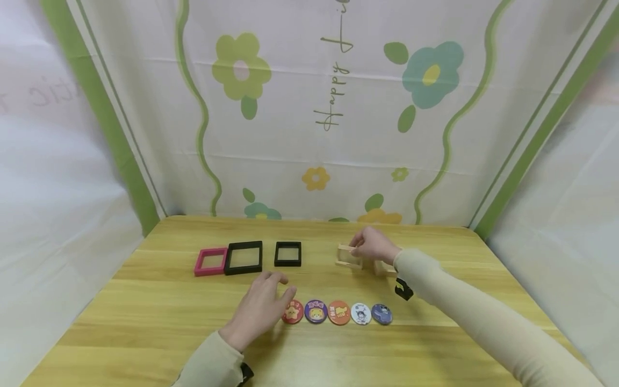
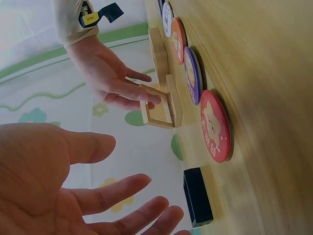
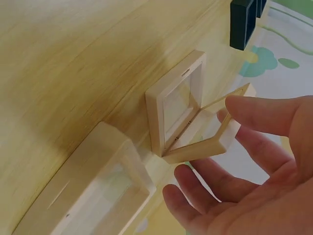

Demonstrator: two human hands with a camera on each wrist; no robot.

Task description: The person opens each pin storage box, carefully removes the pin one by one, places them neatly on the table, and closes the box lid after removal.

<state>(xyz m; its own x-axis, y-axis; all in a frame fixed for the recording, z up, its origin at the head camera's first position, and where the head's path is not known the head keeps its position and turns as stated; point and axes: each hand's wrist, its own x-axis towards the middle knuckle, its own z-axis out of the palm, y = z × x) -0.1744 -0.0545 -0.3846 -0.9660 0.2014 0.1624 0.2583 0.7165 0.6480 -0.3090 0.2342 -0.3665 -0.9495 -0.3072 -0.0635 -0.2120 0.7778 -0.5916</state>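
My right hand (image 1: 372, 244) pinches one leaf of a small beige hinged display frame (image 3: 157, 117) between thumb and fingers. That leaf is swung away from the other, which stays on the table; a clear film spans each side. My left hand (image 1: 258, 306) hangs over the table, fingers loosely spread and holding nothing. Its thumb is nearest the red round badge (image 1: 293, 313), first of a row. Right of it lie a purple badge (image 1: 316, 312), an orange badge (image 1: 339, 313), a white badge (image 1: 361, 314) and a dark blue badge (image 1: 382, 315).
A second beige frame (image 3: 88, 181) lies right of the opened one, partly hidden by my right wrist in the head view. Toward the back left are a pink frame (image 1: 199, 263), a larger black frame (image 1: 244, 270) and a smaller black frame (image 1: 287, 263). A patterned curtain (image 1: 290, 134) hangs behind the table.
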